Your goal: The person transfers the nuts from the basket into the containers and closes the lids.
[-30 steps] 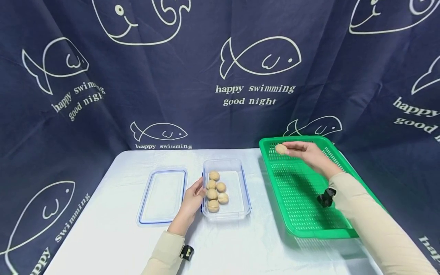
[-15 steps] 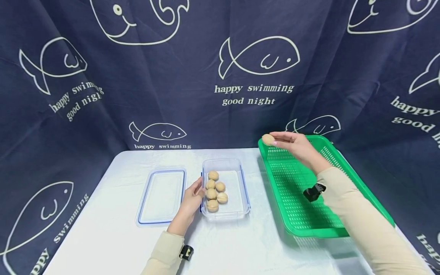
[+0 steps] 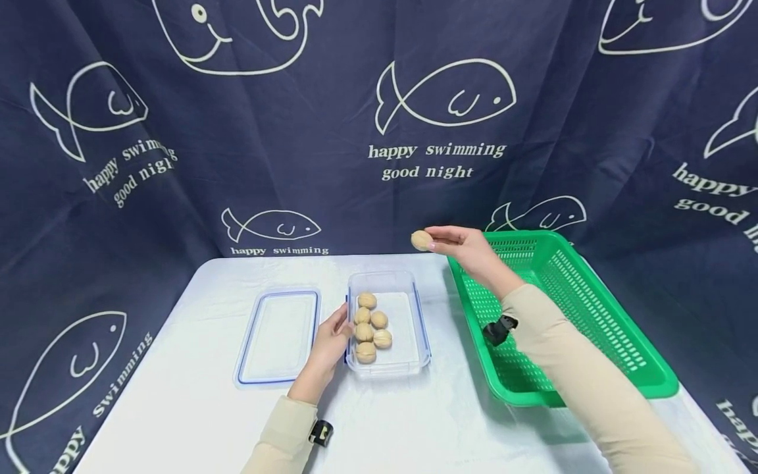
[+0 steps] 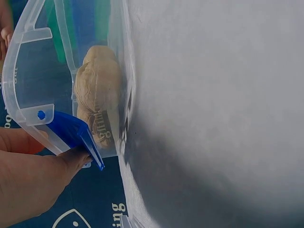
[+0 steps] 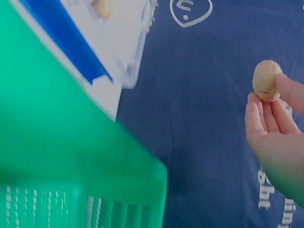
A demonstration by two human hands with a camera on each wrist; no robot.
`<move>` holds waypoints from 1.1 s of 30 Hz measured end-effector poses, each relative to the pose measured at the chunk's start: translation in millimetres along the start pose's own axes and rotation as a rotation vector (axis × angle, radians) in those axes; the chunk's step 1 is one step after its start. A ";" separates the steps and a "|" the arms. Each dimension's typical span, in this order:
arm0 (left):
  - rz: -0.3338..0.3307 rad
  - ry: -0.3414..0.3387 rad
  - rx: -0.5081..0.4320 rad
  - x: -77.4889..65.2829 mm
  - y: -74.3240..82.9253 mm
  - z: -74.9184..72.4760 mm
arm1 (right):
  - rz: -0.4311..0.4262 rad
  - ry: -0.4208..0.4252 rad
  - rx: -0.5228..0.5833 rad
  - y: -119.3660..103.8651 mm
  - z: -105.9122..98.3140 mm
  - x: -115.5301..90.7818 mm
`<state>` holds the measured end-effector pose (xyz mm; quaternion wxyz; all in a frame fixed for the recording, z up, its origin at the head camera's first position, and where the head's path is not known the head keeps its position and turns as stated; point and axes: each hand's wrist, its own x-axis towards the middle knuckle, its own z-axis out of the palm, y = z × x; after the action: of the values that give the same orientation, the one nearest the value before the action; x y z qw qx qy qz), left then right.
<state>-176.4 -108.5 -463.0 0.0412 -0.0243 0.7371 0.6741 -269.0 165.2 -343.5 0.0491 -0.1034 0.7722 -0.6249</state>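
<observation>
In the head view my right hand (image 3: 464, 249) pinches a walnut (image 3: 421, 240) between thumb and fingertips, in the air between the green basket and the clear plastic container. The right wrist view shows this walnut (image 5: 266, 80) at the tips of my fingers. My left hand (image 3: 329, 342) grips the left wall of the container (image 3: 403, 372). Up close in the left wrist view, thumb and finger pinch that wall by its blue latch (image 4: 78, 135). Several walnuts (image 3: 364, 332) lie along the left side inside the container.
Left of the container, its blue-rimmed lid (image 3: 281, 336) lies flat on the white table (image 3: 177, 408). A green perforated basket (image 3: 491, 368) stands at the right, partly under my right forearm. Behind the table hangs a dark blue fish-print curtain (image 3: 331, 131).
My right hand has moved left with the walnut, from above the basket past its left rim. The left hand stays on the container, and the walnuts inside have not moved.
</observation>
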 end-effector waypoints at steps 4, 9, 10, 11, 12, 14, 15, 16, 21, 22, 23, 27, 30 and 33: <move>0.013 -0.003 0.003 -0.5 0.6 0.3 | 0.039 0.017 0.046 -0.3 19.8 1.1; -0.014 -0.005 -0.023 2.5 -2.3 -0.2 | 0.077 0.028 0.066 2.2 41.1 -0.3; -0.020 -0.003 -0.025 3.0 -2.6 -0.3 | 0.083 0.028 0.064 3.6 44.8 -0.8; -0.021 -0.003 -0.024 3.6 -3.4 -0.4 | 0.089 0.028 0.056 5.0 48.4 -1.3; -0.025 -0.002 -0.024 3.9 -3.8 -0.4 | 0.093 0.024 0.052 6.8 51.7 -1.8; -0.016 -0.005 -0.020 4.0 -4.2 -0.6 | 0.100 0.020 0.049 10.4 58.0 -2.5; -0.015 -0.006 -0.020 3.9 -3.9 -0.7 | 0.107 0.022 0.045 12.2 61.0 -2.8; -0.019 -0.003 -0.024 3.7 -3.4 -0.7 | 0.113 0.022 0.038 14.1 63.9 -2.8; -0.014 -0.009 -0.032 2.4 -1.5 -2.1 | 0.144 0.032 0.002 20.3 76.8 -4.1; -0.014 -0.011 -0.033 2.3 -1.3 -2.4 | 0.149 0.035 0.002 21.4 79.1 -4.4; -0.010 -0.014 -0.034 2.2 -1.3 -2.6 | 0.155 0.040 0.002 22.3 81.4 -4.6; -0.009 -0.015 -0.035 2.3 -1.1 -2.5 | 0.168 0.057 0.005 30.6 89.9 -3.1; -0.009 -0.014 -0.038 2.4 -1.2 -2.3 | 0.182 0.069 0.001 36.8 96.4 -1.7; -0.001 -0.016 -0.046 2.7 -2.2 -1.9 | 0.209 0.088 -0.001 41.0 102.5 -0.8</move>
<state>-178.9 -110.5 -465.3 0.0470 -0.0200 0.7210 0.6910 -251.3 75.6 -405.5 0.0801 0.0050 0.7805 -0.6200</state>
